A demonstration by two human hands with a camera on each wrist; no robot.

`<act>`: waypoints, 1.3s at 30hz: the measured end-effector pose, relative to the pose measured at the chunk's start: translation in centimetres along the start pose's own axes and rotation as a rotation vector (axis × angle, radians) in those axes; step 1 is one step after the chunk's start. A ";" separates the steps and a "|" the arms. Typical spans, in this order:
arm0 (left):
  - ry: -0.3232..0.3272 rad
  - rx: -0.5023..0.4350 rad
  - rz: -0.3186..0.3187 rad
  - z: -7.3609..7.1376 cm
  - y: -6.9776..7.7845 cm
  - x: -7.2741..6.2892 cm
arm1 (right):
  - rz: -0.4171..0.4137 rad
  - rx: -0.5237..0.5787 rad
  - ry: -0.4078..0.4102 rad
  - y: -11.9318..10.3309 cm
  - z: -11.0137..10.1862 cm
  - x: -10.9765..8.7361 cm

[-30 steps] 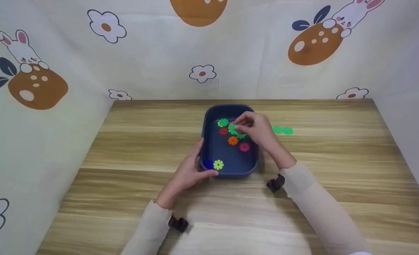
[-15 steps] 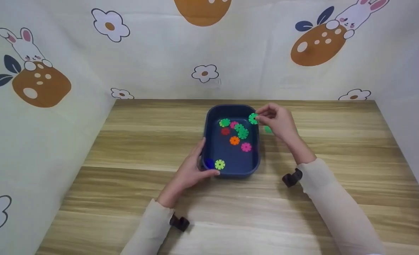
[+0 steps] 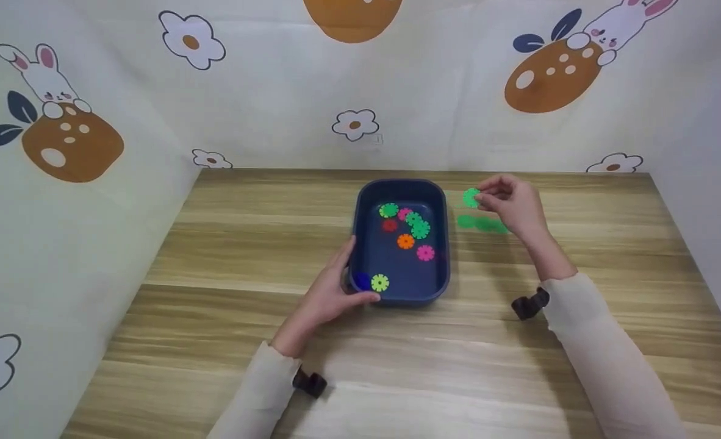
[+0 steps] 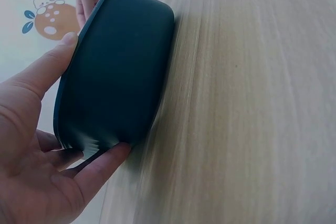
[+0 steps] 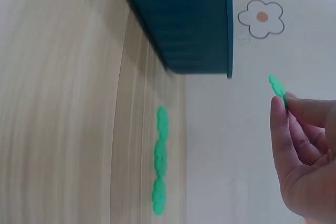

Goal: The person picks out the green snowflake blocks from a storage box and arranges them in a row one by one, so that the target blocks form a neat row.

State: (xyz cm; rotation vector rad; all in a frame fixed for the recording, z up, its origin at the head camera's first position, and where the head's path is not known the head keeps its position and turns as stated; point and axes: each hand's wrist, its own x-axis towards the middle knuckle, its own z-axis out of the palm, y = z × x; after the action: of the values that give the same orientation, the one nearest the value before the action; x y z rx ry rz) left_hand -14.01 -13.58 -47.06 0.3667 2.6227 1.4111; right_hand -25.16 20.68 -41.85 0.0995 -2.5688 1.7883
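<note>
My left hand [image 3: 327,296] grips the near-left corner of a dark blue plastic tub [image 3: 412,279], its thumb at the rim. In the left wrist view, the fingers [image 4: 102,169] curl against the tub's outer wall. My right hand [image 3: 518,206] pinches a green notched plastic disc [image 3: 471,197] between thumb and fingertips, right of the tub and above the table. Below it, a row of green discs [image 5: 160,158] lies on the wood. Inside the tub are green discs [image 3: 419,229], an orange disc [image 3: 405,241], pink ones [image 3: 425,253], a red one [image 3: 390,225], a yellow one [image 3: 379,283] and something blue [image 3: 362,281].
The wooden tabletop [image 3: 244,244] runs back to a patterned cloth wall [image 3: 275,110], with further cloth at both sides. A dark wrist device [image 3: 529,303] sits at the right cuff, and another [image 3: 309,382] at the left one.
My right hand has lifted the green disc out from over the tub and carried it right, above the table beside the row of green discs. My left hand stays on the tub.
</note>
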 end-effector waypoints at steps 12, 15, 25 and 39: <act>-0.002 -0.004 0.004 -0.1 0.1 0.0 | 0.027 -0.037 0.056 2.3 -3.1 0.0; -0.003 -0.002 0.000 -0.1 0.1 0.0 | 0.045 -0.046 0.065 2.9 -3.8 -0.1; -0.002 0.007 -0.012 0.0 -0.1 0.1 | 0.097 -0.139 0.078 5.1 -5.6 -0.6; 0.001 -0.023 0.008 0.0 0.0 0.1 | 0.140 -0.266 0.074 7.1 -6.8 -1.1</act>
State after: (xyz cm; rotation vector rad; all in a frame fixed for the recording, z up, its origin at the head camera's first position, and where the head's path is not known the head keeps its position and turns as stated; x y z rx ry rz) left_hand -14.14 -13.57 -47.04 0.3743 2.6061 1.4430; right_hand -24.67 29.50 -46.16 -0.1487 -2.7911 1.4363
